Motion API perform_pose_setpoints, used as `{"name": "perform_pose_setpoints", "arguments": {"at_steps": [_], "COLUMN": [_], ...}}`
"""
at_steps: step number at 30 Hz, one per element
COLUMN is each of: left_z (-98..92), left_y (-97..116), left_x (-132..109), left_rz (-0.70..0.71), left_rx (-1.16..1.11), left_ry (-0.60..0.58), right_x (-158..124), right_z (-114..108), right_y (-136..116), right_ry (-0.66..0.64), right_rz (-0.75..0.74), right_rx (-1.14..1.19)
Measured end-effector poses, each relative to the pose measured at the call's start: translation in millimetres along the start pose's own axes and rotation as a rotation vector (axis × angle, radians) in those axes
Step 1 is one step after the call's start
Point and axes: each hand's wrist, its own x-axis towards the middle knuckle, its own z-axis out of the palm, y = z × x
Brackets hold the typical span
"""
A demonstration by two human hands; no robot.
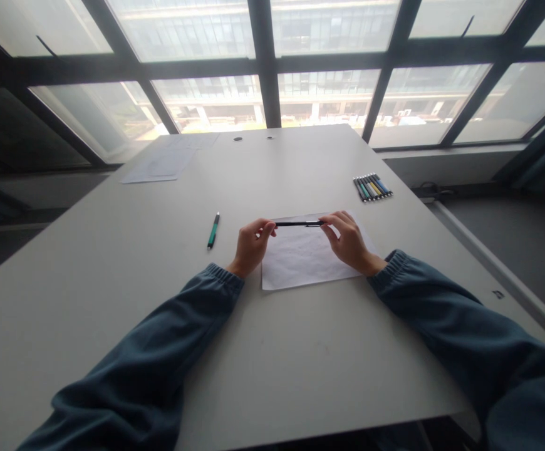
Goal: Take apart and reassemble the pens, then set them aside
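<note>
A slim black pen (295, 223) lies level between my two hands, above a white sheet of paper (301, 260). My left hand (252, 243) pinches its left end between thumb and fingers. At the other end, by the clip, my right hand (345, 240) grips it with thumb and fingertips. Faint marks show on the sheet, which is partly hidden behind my right hand and wrist. To the left of my left hand a green and black pen (213, 231) rests on the table, apart from the paper.
On the white table (272, 351), a row of several pens (373, 187) in different colours lies at the right. More paper sheets (160, 164) lie at the far left. Two small dark round fittings are near the far edge, before large windows (329, 97).
</note>
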Motion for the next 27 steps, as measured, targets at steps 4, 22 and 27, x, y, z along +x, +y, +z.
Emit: {"name": "perform_pose_setpoints", "arguments": {"at_steps": [4, 22, 27], "left_z": [1.2, 0.9, -1.1], "left_y": [-1.0, -10.8, -3.6], "left_x": [0.0, 1.5, 1.2], "left_rz": [-0.018, -0.054, -0.034], "left_rx": [-0.030, -0.126, -0.085], "left_ry": [0.043, 0.031, -0.034], "right_x": [0.5, 19.5, 28.6], "right_z": [1.2, -13.9, -34.6], "right_y": [-0.2, 25.1, 68.8], "right_ry": [-0.020, 0.036, 0.000], "right_rz": [-0.017, 0.184, 0.564], "right_rx": [0.033, -0.240, -0.454]}}
